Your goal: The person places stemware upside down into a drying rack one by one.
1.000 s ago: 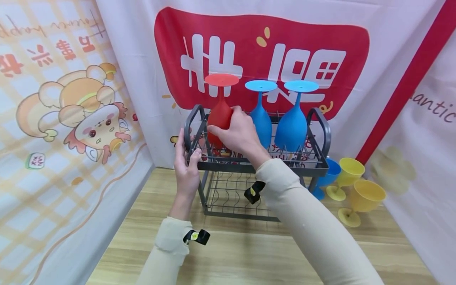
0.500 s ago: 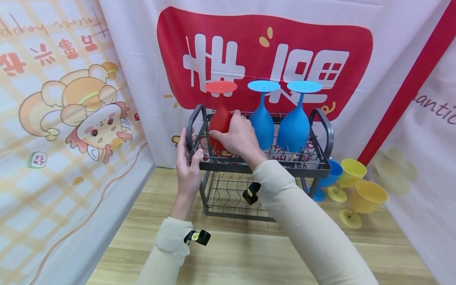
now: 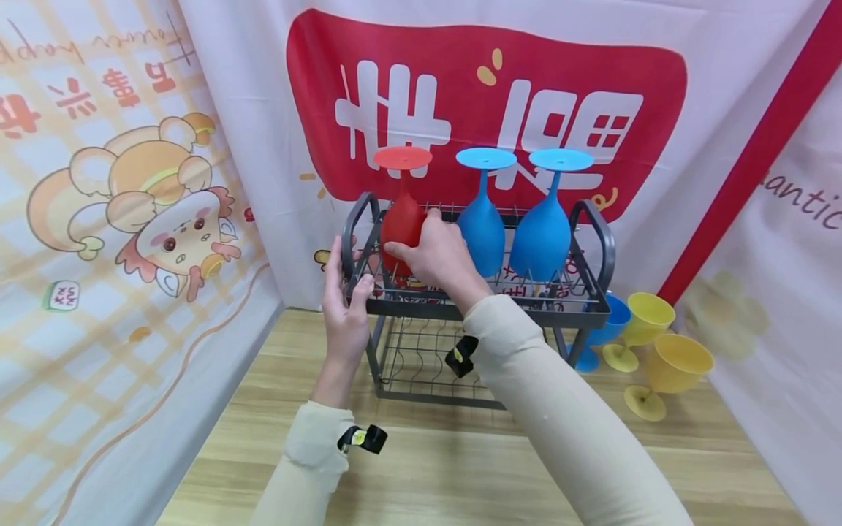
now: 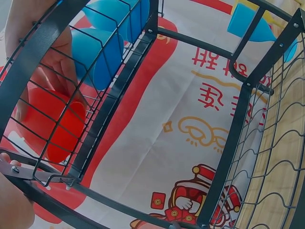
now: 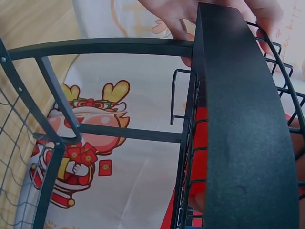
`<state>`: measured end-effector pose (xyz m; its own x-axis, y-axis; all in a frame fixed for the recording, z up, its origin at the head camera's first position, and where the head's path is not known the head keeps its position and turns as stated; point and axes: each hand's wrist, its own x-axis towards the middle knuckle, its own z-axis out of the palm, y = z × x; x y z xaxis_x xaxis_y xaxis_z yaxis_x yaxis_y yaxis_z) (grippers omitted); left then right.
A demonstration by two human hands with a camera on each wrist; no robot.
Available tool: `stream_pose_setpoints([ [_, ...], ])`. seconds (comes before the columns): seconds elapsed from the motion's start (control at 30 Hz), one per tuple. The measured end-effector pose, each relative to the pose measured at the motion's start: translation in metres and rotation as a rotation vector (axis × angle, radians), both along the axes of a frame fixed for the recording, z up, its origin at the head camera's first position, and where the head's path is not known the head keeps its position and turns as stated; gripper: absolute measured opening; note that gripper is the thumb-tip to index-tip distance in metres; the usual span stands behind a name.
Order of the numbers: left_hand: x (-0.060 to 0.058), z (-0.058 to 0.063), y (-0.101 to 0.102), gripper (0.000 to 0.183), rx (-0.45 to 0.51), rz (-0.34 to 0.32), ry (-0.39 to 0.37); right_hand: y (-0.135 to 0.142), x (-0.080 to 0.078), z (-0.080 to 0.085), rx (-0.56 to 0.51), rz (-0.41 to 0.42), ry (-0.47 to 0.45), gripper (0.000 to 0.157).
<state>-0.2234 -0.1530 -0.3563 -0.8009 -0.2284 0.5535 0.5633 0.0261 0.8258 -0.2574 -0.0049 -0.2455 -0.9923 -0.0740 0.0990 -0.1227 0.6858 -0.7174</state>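
A dark grey two-tier wire rack [image 3: 605, 252] stands before me. My left hand [image 3: 345, 318] grips its left end, thumb in front and fingers around the outer side. On the upper tier, a red goblet [image 3: 403, 219] is upside down, its foot on top. My right hand [image 3: 444, 252] holds that goblet by the bowl, from its right side. In the left wrist view the red bowl [image 4: 59, 126] shows behind the wires, mouth down among them. Beside it, two blue goblets [image 3: 482, 230] stand inverted on the same tier. In the right wrist view a wide bar hides most of the goblet.
To the rack's right, an upright blue goblet [image 3: 608, 318] and two yellow goblets [image 3: 680, 363] stand on the wooden table [image 3: 421, 467]. The rack's lower tier [image 3: 427, 358] has wavy wires. Printed cloth [image 3: 250, 44] hangs close behind and at both sides.
The red goblet has come down a little and shifted slightly left, with my right hand on it. My left hand keeps its hold on the rack.
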Motion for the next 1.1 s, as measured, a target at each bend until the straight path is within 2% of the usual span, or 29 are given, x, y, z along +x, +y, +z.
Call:
stream_pose_setpoints([
  [0.2,0.0,-0.001,-0.001,0.069,0.007,0.007,-0.002,0.0,0.001,-0.001,0.01,0.0,-0.037,0.075],
  [0.5,0.0,-0.001,0.001,0.069,0.009,-0.006,0.004,0.004,0.012,-0.003,0.053,-0.042,0.08,0.067],
  [0.7,0.0,-0.002,0.001,0.068,0.001,0.008,0.0,0.009,0.029,0.002,0.055,-0.038,0.13,0.066],
  [0.9,-0.001,-0.002,0.0,0.068,-0.004,0.016,-0.003,0.027,0.05,0.002,-0.011,-0.013,0.232,0.072],
  [1.1,0.0,-0.001,0.0,0.068,0.002,0.017,0.006,0.067,0.066,-0.012,-0.136,0.058,0.368,0.064],
])
